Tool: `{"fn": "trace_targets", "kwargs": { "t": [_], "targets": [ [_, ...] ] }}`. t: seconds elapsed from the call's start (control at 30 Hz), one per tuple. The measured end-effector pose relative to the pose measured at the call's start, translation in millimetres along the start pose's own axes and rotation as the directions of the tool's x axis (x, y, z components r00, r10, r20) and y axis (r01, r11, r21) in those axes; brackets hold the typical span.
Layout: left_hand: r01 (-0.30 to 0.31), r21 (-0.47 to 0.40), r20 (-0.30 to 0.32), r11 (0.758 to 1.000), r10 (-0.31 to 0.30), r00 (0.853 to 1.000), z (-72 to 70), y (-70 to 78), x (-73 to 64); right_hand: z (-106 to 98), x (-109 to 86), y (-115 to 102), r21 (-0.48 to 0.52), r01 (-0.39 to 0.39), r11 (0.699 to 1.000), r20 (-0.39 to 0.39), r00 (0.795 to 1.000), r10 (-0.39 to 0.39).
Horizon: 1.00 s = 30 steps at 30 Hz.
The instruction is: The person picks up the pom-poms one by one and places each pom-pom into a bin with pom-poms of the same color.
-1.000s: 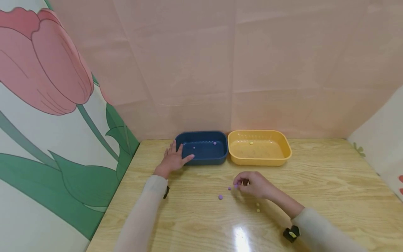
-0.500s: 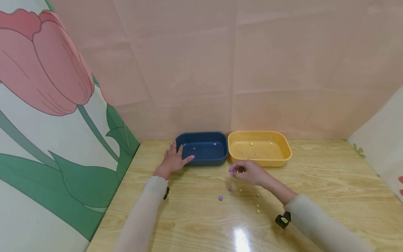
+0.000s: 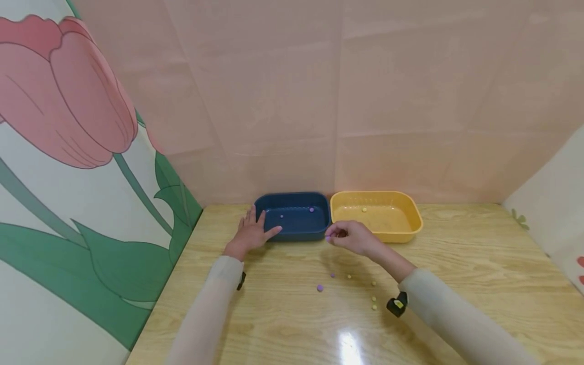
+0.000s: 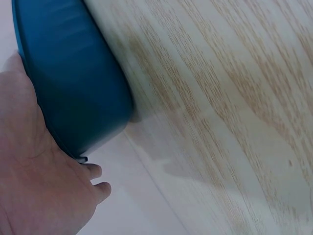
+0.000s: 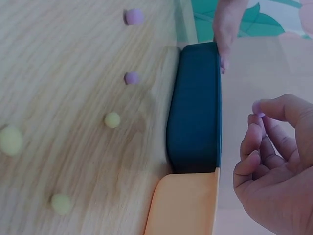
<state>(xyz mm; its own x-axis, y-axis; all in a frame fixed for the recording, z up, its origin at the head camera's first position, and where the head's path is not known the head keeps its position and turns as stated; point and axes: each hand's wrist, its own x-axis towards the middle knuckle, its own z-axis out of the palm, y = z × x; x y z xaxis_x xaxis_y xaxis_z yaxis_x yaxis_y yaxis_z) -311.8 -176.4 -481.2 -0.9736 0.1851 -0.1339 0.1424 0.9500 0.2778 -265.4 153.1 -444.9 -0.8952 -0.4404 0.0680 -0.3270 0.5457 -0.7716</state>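
Observation:
My right hand pinches a small purple ball between thumb and fingertips. It is raised above the table, close to the front right corner of the dark blue basket. Two other purple balls lie inside that basket. My left hand rests on the basket's left rim, fingers spread and thumb along the front edge; the left wrist view shows it lying against the blue wall. On the table in front are a larger purple ball and a smaller purple ball.
A yellow basket stands right beside the blue one and contains a yellow ball. Several small yellow balls, one of them a pale yellow ball, lie on the wooden table. A pink covering rises behind the baskets.
My right hand has lifted the purple ball from the table and carried it forward and left towards the blue basket. My left hand has stayed on the rim.

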Motion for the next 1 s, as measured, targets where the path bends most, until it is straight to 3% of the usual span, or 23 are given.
{"fn": "trace_targets", "kwargs": {
  "t": [0.57,1.0],
  "targets": [
    [-0.004,0.021,-0.003,1.0,0.004,1.0,-2.3,3.6,-2.7,0,29.6,-3,0.08,-0.098,0.992,-0.014,0.995,0.099],
    [0.007,0.014,0.0,1.0,-0.007,1.0,-1.8,2.9,-1.9,5,53.0,-4,0.108,-0.12,0.987,-0.041,0.991,0.125]
  ]
}}
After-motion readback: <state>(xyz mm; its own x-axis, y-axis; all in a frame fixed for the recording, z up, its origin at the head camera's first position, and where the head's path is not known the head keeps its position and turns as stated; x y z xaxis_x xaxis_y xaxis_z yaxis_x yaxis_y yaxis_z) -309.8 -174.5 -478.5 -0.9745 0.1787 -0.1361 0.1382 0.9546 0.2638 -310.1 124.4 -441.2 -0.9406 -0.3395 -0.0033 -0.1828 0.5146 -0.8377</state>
